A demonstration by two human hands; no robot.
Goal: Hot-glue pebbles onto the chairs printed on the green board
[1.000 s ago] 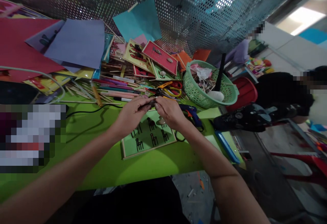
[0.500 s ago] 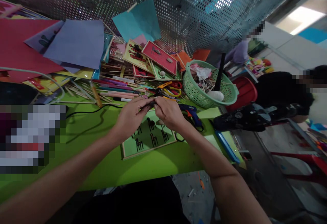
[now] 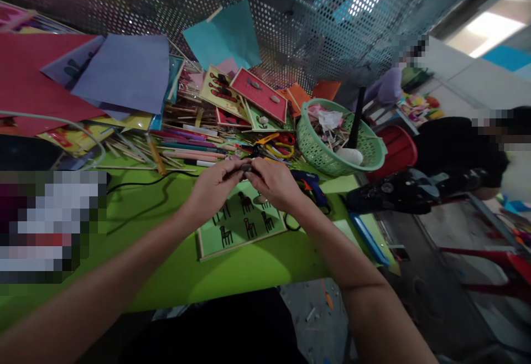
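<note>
Between the fingertips of both hands is a small dark pebble (image 3: 246, 168), mostly covered by the fingers. My left hand (image 3: 214, 188) pinches it from one side, and my right hand (image 3: 274, 182) from the other. Both hands are above the far edge of a green picture board (image 3: 238, 237) with a thin wooden frame. Several dark drawn chairs show on that board, and a pale stone (image 3: 261, 199) lies near my right wrist. Behind the right hand a blue glue gun (image 3: 314, 186) rests on the table, partly hidden.
Markers (image 3: 194, 147) and thin sticks lie beyond my hands. Framed pictures (image 3: 261, 94) lean by a perforated metal wall. A green basket (image 3: 332, 156) holds scraps and a dark-handled mallet-like tool. Purple paper (image 3: 122, 73) sits left. A person in black (image 3: 458, 151) is at right.
The fingers have shifted slightly around the pebble, and more of it shows now. Both arms stay in nearly the same place. The board has not moved.
</note>
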